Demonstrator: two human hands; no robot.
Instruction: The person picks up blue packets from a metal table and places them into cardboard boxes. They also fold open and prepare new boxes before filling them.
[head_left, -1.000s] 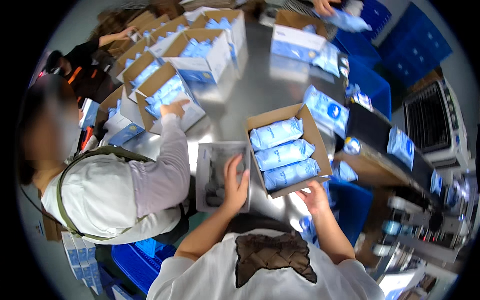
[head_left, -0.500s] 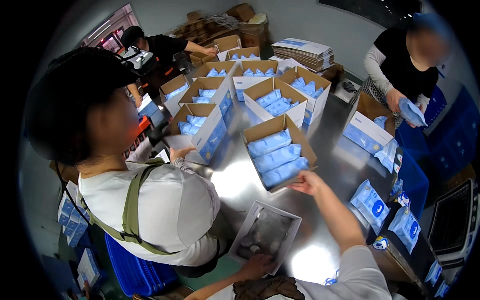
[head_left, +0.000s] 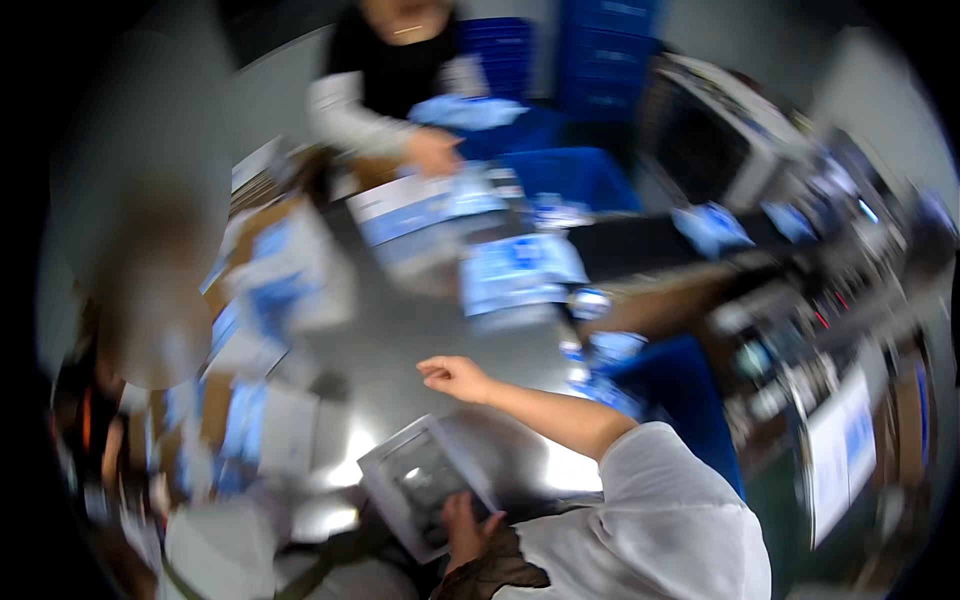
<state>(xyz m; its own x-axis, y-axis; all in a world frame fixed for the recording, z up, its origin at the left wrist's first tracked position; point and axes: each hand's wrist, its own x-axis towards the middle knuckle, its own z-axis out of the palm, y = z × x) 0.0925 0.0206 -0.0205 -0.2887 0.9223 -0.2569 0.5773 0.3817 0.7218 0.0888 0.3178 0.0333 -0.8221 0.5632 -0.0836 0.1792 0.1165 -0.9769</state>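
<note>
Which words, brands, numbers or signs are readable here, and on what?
None can be read.
Blue packaging beside the dark belt: print blurred.
Packets on it: blurred.
White-and-blue carton: print blurred.
Stacked blue crates: pale marks, too blurred.
Open box by the left hand: no lettering made out.

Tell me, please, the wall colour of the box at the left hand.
The walls look whitish grey, best in the head view.

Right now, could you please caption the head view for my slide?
Right hand over a metal table, left hand at a white box.
</note>
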